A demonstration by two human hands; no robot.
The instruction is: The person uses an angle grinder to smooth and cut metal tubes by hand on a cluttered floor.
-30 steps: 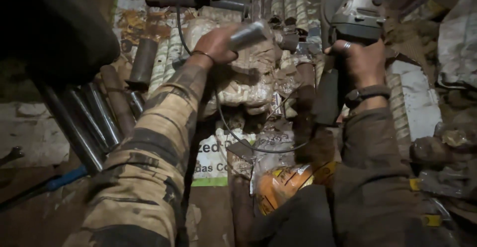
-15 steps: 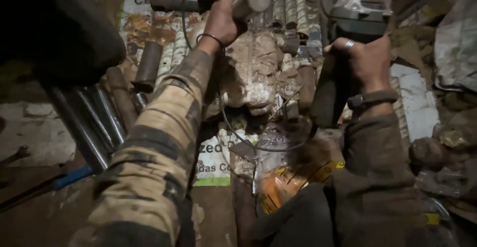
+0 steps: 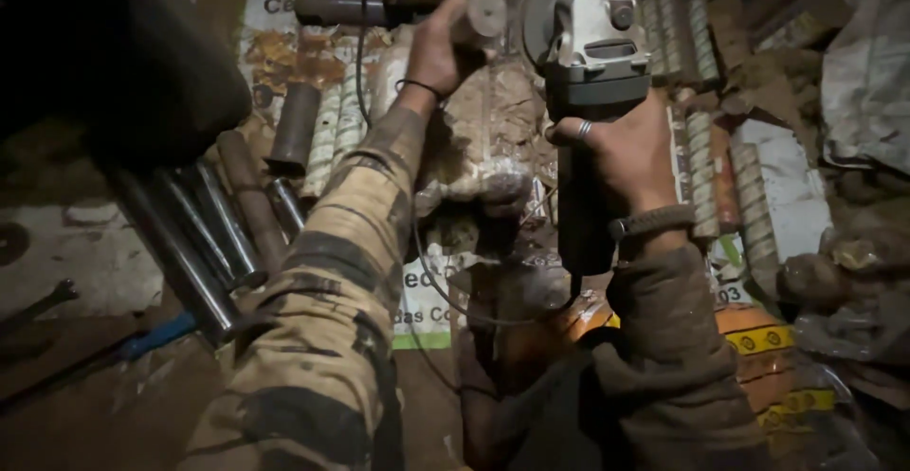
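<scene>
My left hand [image 3: 438, 49] is stretched forward and grips a short round metal piece [image 3: 483, 14] whose flat cut end faces me. My right hand [image 3: 621, 153] is wrapped around the dark body of an angle grinder [image 3: 592, 63], held upright with its grey head and disc guard at the top. The metal piece sits just left of the grinder's disc [image 3: 536, 2], close to it; I cannot tell if they touch. A cable [image 3: 427, 281] runs down from the tool between my arms. Both sleeves are camouflage cloth.
Several steel pipes [image 3: 204, 244] lie at the left, under a dark bulky shape [image 3: 114, 54]. Rusty short tubes [image 3: 294, 125] and a printed sack [image 3: 275, 45] cover the floor ahead. Ribbed rolls [image 3: 706, 168] lie at the right. A wrench [image 3: 43, 302] rests far left.
My left hand has carried the metal piece up and to the right, toward the grinder's disc. My right hand has brought the grinder lower and closer to the middle of the view.
</scene>
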